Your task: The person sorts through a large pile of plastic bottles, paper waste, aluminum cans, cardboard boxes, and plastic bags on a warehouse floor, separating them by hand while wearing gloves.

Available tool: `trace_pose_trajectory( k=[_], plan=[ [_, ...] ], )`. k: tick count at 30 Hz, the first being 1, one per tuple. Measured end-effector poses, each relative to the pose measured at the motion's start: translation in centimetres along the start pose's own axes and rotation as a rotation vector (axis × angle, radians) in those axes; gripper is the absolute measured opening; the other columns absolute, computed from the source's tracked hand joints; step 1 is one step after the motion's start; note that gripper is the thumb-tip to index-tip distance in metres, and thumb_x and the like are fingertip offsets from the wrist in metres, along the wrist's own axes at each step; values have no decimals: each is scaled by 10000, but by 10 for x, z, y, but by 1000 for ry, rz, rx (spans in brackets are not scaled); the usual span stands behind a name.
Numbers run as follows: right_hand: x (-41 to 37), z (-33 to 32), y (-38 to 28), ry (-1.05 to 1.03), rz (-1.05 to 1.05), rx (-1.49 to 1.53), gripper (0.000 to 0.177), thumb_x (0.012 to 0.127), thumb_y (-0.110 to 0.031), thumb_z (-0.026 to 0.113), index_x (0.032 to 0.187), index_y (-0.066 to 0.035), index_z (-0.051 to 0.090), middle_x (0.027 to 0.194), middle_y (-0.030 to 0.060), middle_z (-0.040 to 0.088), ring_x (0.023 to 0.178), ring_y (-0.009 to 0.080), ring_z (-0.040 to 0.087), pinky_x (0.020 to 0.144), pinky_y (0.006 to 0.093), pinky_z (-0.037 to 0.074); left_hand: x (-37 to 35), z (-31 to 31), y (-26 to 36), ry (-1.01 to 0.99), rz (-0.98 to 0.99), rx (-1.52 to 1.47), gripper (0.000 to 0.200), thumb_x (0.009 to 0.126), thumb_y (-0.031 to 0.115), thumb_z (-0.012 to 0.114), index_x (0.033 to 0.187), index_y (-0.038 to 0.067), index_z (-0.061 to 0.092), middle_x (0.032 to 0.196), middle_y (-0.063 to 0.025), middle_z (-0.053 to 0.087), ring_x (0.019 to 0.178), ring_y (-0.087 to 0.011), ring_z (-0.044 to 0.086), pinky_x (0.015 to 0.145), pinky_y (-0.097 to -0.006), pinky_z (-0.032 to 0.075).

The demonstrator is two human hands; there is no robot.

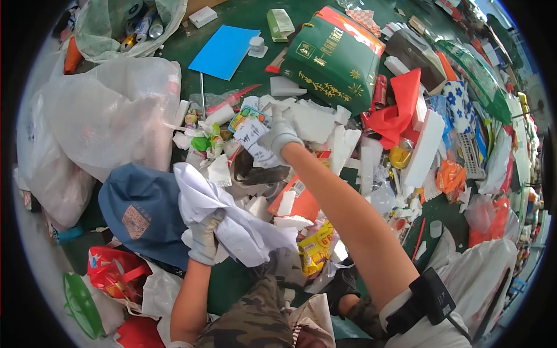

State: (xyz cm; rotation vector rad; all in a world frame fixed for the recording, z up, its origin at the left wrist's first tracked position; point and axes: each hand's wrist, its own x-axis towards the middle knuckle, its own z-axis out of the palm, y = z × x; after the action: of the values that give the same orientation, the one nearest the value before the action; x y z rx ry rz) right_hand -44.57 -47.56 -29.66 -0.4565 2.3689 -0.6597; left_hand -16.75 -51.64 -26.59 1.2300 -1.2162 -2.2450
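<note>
My left hand, in a pale work glove, is closed around a bunch of crumpled white paper sheets at the lower middle. A dark blue cloth bag with an orange printed patch lies just left of these sheets. Further up, my gloved right hand reaches over the heap, its fingers closed at the edge of a white paper with dark handwriting. Beside that paper is a colourful printed card. White foam pieces lie right of my right hand, and an orange-red box sits under my forearm.
A large green gift box and a blue folder lie at the back. Clear plastic bags fill the left, below a bag of cans. Red cloth, a long foam strip and mixed scraps cover the right.
</note>
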Motion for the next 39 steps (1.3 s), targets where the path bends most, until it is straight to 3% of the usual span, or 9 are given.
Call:
trace_pose_trajectory(
  k=[5,8,12,14,18,22,30,36,39],
  plan=[
    [21,35,55,-226,-2,92,462,635,-231,756,1039,-62,607,1001,143,627,903,234,601,795,337,469,-12,-1,-10,58,-125,-25,310,750,112,706,1019,57,565,956,-9,573,840,-125,555,753,-278,492],
    [11,17,69,377,-273,728,154,746,-57,634,900,-59,624,849,91,631,750,190,590,699,318,458,0,-6,-19,7,-99,30,264,767,100,683,1003,55,573,948,-11,575,833,-120,555,752,-275,493],
    [-23,-76,78,788,-355,705,221,724,-100,715,915,-28,630,787,28,578,669,120,524,597,261,442,13,-22,-30,-25,-30,75,241,786,88,650,1010,57,568,932,-13,574,820,-121,560,739,-282,500],
    [-65,-104,74,480,-249,1070,185,751,-71,700,911,-47,610,770,-11,585,666,56,504,603,199,426,12,-20,-30,-26,-21,69,254,785,84,647,1023,59,560,925,-10,572,809,-118,563,727,-284,504],
    [-96,-65,145,-211,-62,908,266,756,-61,689,1003,-12,602,909,45,617,790,83,564,671,199,455,-1,-7,-15,-12,-99,-50,223,766,34,627,981,42,567,892,-11,577,783,-124,569,711,-283,503],
    [-122,13,162,9,-95,-77,309,688,-204,771,899,-34,622,834,14,617,685,112,506,627,267,430,11,-21,-33,-87,-32,363,246,747,20,643,984,18,576,929,-41,600,802,-152,583,722,-292,498],
    [-131,-3,149,-259,-76,28,293,694,-242,738,830,-43,572,797,105,580,746,202,542,676,325,442,19,-36,-36,-78,50,482,282,727,47,686,988,7,584,950,-49,613,824,-158,582,745,-286,483],
    [-134,-92,166,441,-196,999,245,737,109,603,887,-75,541,802,-1,570,688,78,545,614,212,463,22,-66,-13,-138,-62,83,342,795,126,670,1090,17,538,975,-17,579,843,-128,557,762,-265,486],
    [-146,-130,146,624,-420,374,146,737,49,626,764,-50,523,810,41,581,675,119,533,584,248,432,20,-58,6,-177,-154,31,560,664,146,774,1140,32,502,1042,-61,565,914,-179,573,815,-307,497]
  ],
)
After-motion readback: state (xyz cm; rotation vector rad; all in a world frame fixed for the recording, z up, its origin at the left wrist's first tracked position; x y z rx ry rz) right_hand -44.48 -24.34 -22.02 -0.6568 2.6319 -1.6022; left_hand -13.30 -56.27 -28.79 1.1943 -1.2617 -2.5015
